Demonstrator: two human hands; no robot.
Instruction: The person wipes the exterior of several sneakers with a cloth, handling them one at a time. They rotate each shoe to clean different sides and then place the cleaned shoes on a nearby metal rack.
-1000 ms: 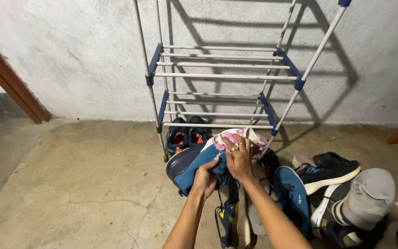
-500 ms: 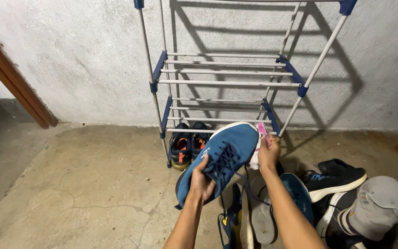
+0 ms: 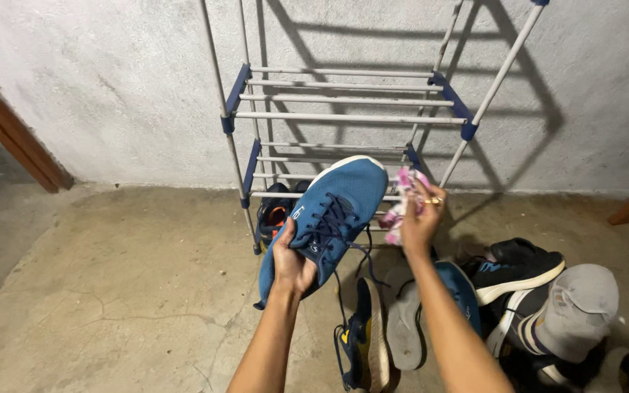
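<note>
Home storage corner or entryway. Bare cracked concrete floor (image 3: 111,291), rough plastered wall (image 3: 111,73), tubular shoe rack (image 3: 343,116) against it. Shoes (image 3: 518,266) and grey cap (image 3: 576,309) heaped on the floor.

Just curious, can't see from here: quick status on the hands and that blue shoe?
Left hand fingers grip blue shoe, raised before shoe rack. Right hand holds pink cloth beside the shoe. More shoes and grey cap on floor below.
</note>
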